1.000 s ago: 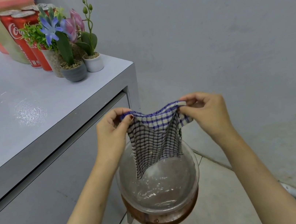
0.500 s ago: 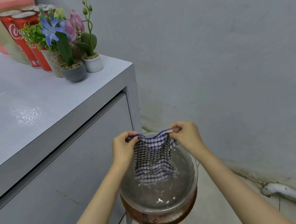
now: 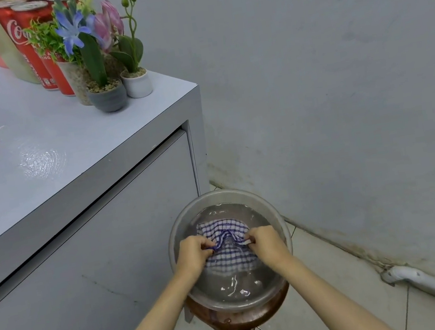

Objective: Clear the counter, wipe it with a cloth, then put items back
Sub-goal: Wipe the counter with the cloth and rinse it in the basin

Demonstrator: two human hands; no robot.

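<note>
Blue-checked cloth [image 3: 224, 230] pinched at bunched middle by both hands: left hand [image 3: 193, 254] fingers curled on left fold, right hand [image 3: 265, 244] curled on right fold. Cloth lies spread in water inside round basin [image 3: 175, 236]. Basin sits on wooden stool [image 3: 242, 320], just beside grey counter [image 3: 37, 140]. Red cans [image 3: 23, 44], potted flowers [image 3: 107, 95] at counter's far corner.

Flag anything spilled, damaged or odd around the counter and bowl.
A wet sheen lies on the counter. The water bowl overhangs its small stool, so it could tip. Dark grime marks the lower wall.
</note>
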